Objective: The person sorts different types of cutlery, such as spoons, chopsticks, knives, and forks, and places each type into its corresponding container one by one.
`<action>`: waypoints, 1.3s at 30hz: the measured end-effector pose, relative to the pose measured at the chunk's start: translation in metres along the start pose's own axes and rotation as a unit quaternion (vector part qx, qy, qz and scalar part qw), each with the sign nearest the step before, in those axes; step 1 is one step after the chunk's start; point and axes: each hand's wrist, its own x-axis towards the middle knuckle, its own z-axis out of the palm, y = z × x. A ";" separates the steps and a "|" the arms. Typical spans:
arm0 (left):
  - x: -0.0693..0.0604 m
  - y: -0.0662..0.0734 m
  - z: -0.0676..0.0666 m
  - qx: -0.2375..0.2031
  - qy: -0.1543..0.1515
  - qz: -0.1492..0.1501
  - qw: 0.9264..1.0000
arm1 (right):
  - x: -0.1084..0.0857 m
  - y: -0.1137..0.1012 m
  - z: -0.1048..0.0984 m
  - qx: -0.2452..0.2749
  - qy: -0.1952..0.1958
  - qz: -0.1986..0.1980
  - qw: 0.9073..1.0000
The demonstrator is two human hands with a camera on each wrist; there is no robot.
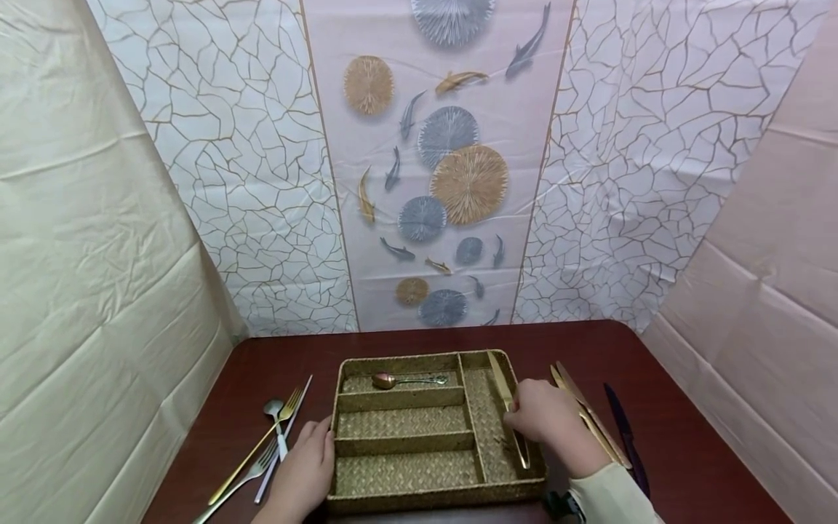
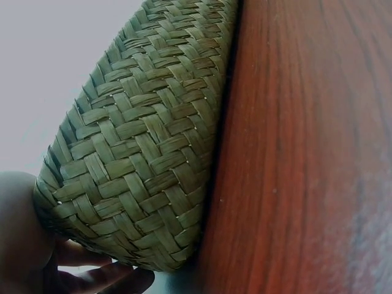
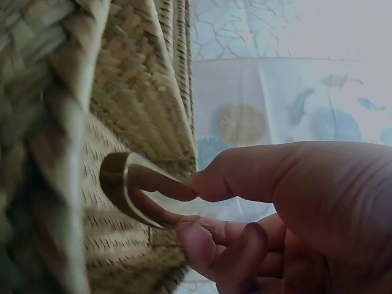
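A woven cutlery tray [image 1: 406,440] with several compartments sits on the table. My right hand [image 1: 546,415] pinches a gold table knife [image 1: 500,378] over the tray's right-hand long compartment. In the right wrist view, thumb and fingers hold the knife's rounded handle [image 3: 116,184] inside the tray walls. My left hand [image 1: 306,462] grips the tray's left side; in the left wrist view its fingers [image 2: 101,275] curl at the corner of the woven wall [image 2: 147,141]. A small ornate spoon [image 1: 386,380] lies in the top left compartment.
Left of the tray lie a gold fork [image 1: 258,451], a silver fork [image 1: 245,477], a white-handled spoon [image 1: 278,422] and a thin light-handled utensil [image 1: 288,429]. To the right are gold knives [image 1: 605,429] and a dark knife [image 1: 625,429]. Patterned cloth [image 1: 445,218] hangs behind.
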 end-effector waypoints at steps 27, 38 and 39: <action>0.001 0.001 0.000 0.001 0.005 -0.001 1.000 | 0.029 -0.017 0.040 -0.003 -0.049 -0.006 0.999; 0.003 -0.001 0.002 0.002 -0.003 -0.010 1.000 | 0.036 -0.018 0.049 -0.025 -0.047 -0.025 0.998; 0.003 -0.001 0.002 0.002 -0.005 -0.012 1.000 | 0.036 -0.018 0.050 -0.027 -0.045 -0.027 0.998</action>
